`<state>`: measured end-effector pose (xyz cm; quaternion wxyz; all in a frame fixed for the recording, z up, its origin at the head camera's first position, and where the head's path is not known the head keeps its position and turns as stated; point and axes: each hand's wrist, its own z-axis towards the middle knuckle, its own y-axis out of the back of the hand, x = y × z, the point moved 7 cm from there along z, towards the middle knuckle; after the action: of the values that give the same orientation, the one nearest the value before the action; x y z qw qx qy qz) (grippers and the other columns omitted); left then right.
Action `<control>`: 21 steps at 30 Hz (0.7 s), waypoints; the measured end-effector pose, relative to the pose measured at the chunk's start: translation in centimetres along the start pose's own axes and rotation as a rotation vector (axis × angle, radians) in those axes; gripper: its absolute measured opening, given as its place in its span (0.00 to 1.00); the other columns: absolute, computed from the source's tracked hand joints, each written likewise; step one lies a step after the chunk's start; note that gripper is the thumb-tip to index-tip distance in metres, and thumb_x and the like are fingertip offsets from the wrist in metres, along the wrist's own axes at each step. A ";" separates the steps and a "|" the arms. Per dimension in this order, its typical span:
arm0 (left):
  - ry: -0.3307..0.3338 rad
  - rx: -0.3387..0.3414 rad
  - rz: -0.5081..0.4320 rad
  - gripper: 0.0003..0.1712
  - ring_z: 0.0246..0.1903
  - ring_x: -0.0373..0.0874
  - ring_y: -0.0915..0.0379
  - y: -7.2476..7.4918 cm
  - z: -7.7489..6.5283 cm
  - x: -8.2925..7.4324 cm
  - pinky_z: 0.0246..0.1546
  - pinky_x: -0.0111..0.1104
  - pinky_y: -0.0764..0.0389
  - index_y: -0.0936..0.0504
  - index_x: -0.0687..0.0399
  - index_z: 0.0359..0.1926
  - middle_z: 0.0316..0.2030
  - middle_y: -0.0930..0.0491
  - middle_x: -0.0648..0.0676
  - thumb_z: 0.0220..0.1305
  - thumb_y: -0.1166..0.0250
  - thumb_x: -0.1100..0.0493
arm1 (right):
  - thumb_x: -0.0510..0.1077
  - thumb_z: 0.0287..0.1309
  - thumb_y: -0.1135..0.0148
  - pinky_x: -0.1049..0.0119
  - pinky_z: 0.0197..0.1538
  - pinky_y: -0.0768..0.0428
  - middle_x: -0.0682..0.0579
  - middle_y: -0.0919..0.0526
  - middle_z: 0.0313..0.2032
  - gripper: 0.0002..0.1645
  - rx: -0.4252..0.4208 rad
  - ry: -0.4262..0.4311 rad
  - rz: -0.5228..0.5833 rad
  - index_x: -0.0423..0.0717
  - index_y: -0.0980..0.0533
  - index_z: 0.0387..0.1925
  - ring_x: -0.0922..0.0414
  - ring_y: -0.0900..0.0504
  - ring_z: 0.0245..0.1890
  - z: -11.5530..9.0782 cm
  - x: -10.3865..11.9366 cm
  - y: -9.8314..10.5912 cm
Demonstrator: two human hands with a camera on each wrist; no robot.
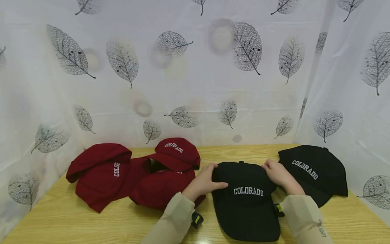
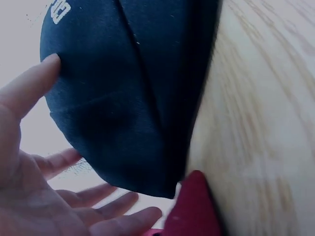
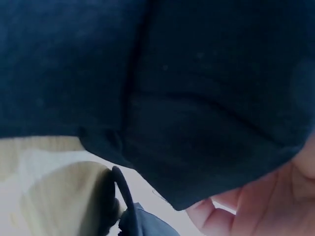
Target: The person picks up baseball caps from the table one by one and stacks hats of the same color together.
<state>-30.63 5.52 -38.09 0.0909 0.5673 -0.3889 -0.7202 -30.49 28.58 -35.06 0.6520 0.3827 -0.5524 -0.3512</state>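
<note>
A black cap [image 1: 243,210] with white COLORADO lettering lies on the table, its brim towards me. My left hand [image 1: 202,183] is at its left side; in the left wrist view the thumb [image 2: 37,83] touches the cap's surface while the other fingers spread loosely along its edge. On the upper right side, my right hand [image 1: 278,174] grips the same cap with bent fingers. The right wrist view shows the dark cloth [image 3: 197,137] close up, with fingers [image 3: 216,221] at its edge and the thumb partly out of frame.
Several dark red caps [image 1: 103,183] lie overlapping on the left of the wooden table [image 1: 70,223]. One red cap [image 1: 179,152] rests on top at the back. Another black cap [image 1: 323,169] sits at the right, near my right forearm. A leaf-print curtain [image 1: 195,84] encloses the table.
</note>
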 end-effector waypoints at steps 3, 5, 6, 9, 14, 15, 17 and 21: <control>0.028 0.003 0.033 0.44 0.54 0.52 0.36 0.1 -0.3 -0.3 0.53 0.44 0.35 0.41 0.58 0.61 0.56 0.37 0.62 0.49 0.34 0.42 | 0.44 0.63 0.56 0.59 0.31 0.33 0.50 0.32 0.23 0.13 -0.004 -0.030 -0.026 0.39 0.33 0.27 0.55 0.33 0.24 -0.4 0.0 0.7; 0.049 0.014 0.078 0.47 0.53 0.53 0.35 0.2 -0.6 -0.6 0.53 0.44 0.34 0.42 0.60 0.62 0.55 0.35 0.64 0.48 0.34 0.42 | 0.47 0.64 0.56 0.60 0.29 0.34 0.51 0.34 0.21 0.16 0.008 -0.057 -0.037 0.40 0.34 0.24 0.55 0.34 0.22 -0.9 0.0 1.3; 0.060 0.023 0.107 0.47 0.52 0.53 0.33 0.3 -0.8 -0.8 0.52 0.44 0.33 0.43 0.61 0.63 0.55 0.34 0.64 0.48 0.34 0.42 | 0.49 0.64 0.57 0.61 0.27 0.35 0.51 0.36 0.19 0.18 0.023 -0.071 -0.037 0.41 0.36 0.22 0.55 0.36 0.20 -1.1 0.0 1.6; 0.079 0.057 0.199 0.48 0.49 0.52 0.30 0.4 -1.3 -1.3 0.50 0.41 0.31 0.43 0.66 0.62 0.53 0.30 0.64 0.48 0.34 0.42 | 0.56 0.64 0.56 0.62 0.25 0.35 0.52 0.36 0.18 0.23 0.124 -0.098 -0.020 0.42 0.34 0.22 0.56 0.37 0.18 -2.0 0.1 2.1; 0.071 0.134 0.260 0.29 0.28 0.45 0.29 0.1 -1.8 -1.8 0.30 0.33 0.29 0.28 0.67 0.41 0.30 0.24 0.56 0.50 0.35 0.45 | 0.64 0.57 0.51 0.59 0.29 0.27 0.43 0.25 0.34 0.37 0.330 -0.123 0.050 0.30 0.29 0.44 0.54 0.26 0.27 -3.3 0.8 2.2; 0.061 0.150 0.256 0.25 0.24 0.43 0.32 -0.1 -1.8 -1.9 0.25 0.32 0.31 0.27 0.64 0.35 0.25 0.26 0.54 0.50 0.35 0.46 | 0.64 0.56 0.49 0.58 0.30 0.26 0.42 0.25 0.38 0.40 0.351 -0.128 0.058 0.28 0.32 0.48 0.54 0.25 0.29 -3.5 1.0 2.2; 0.044 0.178 0.244 0.20 0.19 0.42 0.38 -0.4 -1.9 -2.0 0.20 0.31 0.36 0.29 0.60 0.26 0.18 0.32 0.51 0.50 0.35 0.48 | 0.64 0.54 0.46 0.59 0.30 0.26 0.42 0.25 0.35 0.43 0.369 -0.130 0.057 0.27 0.34 0.51 0.54 0.25 0.28 -3.7 1.3 2.0; 0.011 0.190 0.231 0.18 0.18 0.40 0.40 -0.7 -2.0 -2.3 0.19 0.30 0.38 0.31 0.58 0.24 0.17 0.32 0.50 0.50 0.35 0.49 | 0.63 0.52 0.43 0.61 0.27 0.29 0.48 0.30 0.25 0.42 0.354 -0.118 0.045 0.28 0.34 0.50 0.54 0.30 0.21 -3.7 1.8 1.6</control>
<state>-27.89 6.42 -36.97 0.1212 0.5290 -0.5173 -0.6617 -26.53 28.10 -33.20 0.5487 0.4578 -0.6513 -0.2554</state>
